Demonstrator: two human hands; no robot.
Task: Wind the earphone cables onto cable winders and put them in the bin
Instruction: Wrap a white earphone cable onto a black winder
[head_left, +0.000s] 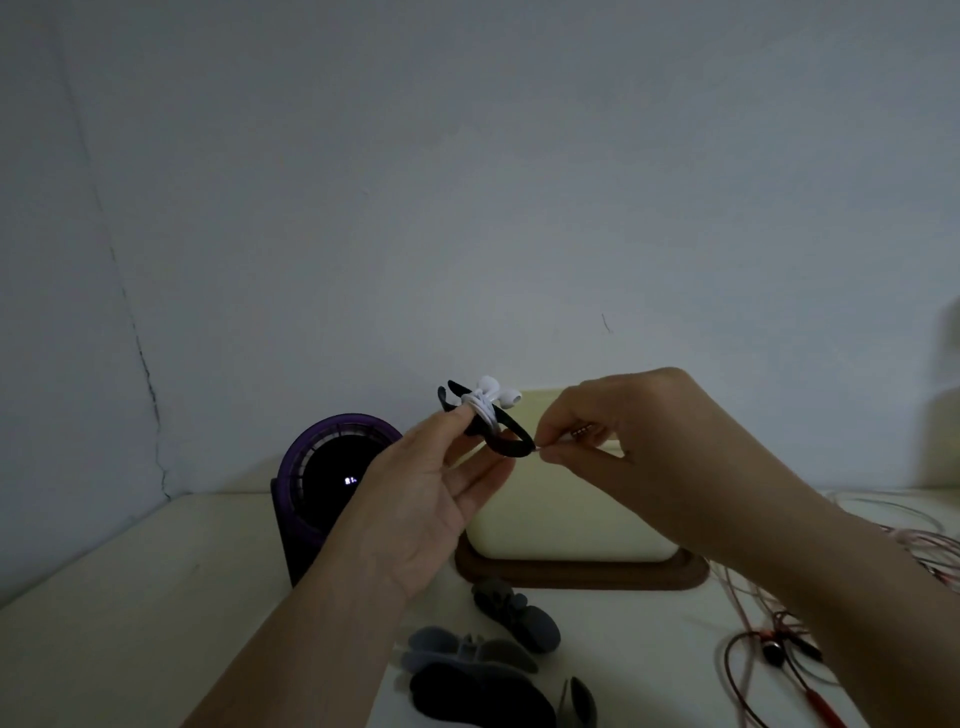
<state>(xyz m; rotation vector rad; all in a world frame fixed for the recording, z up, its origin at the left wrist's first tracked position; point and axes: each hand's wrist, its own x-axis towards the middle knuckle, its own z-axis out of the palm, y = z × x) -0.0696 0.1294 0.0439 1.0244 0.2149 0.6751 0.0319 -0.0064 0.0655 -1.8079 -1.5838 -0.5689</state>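
the left hand (415, 499) is pinching a black winder (511, 441) up before the bin (561, 519), with the white cable (483, 405) nearly all wound on. the right hand (639, 447) is pinching the plug (582, 430). red earphones (779, 649) and spare winders (483, 670) are lying unwound on the table (130, 597).

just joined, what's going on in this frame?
A person's left hand holds a black plastic cable winder with white earphones already wrapped around its middle. The right hand pinches the plug end at the winder's tip, apparently securing it. A cream rectangular bin stands behind on a brown wooden tray. Spare grey and black winders and loose red earphone cables lie on the table, not yet wound.
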